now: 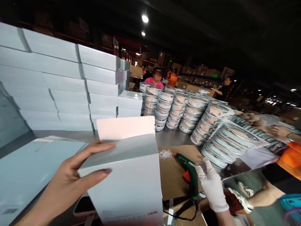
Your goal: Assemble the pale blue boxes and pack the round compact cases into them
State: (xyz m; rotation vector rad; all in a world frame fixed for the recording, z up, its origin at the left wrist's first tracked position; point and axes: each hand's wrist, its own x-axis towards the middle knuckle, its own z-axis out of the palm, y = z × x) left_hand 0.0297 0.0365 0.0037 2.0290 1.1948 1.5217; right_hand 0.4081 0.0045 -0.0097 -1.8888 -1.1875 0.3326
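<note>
My left hand [77, 175] grips a pale blue cardboard box [127, 185] between thumb and fingers. The box's end flap [125, 128] stands up at the far side, its pale inner face toward me. My right hand [211, 185] wears a white glove with bare fingertips. It is beside the rear of a green glue gun [190, 168] with an orange trigger, fingers slightly bent and holding nothing I can see. Whether the fingertips touch the gun, I cannot tell. The gun's orange nozzle points at a small heap of whitish glue [166, 154] on a brown cardboard sheet [171, 179].
Stacked pale blue boxes [63, 91] form a wall at left. Flat blue cartons [42, 166] lie nearer. Piles of round clear-lidded tins [197, 106] line the table's far and right sides. A black cord [183, 216] trails below the gun. Several people [155, 80] are nearby.
</note>
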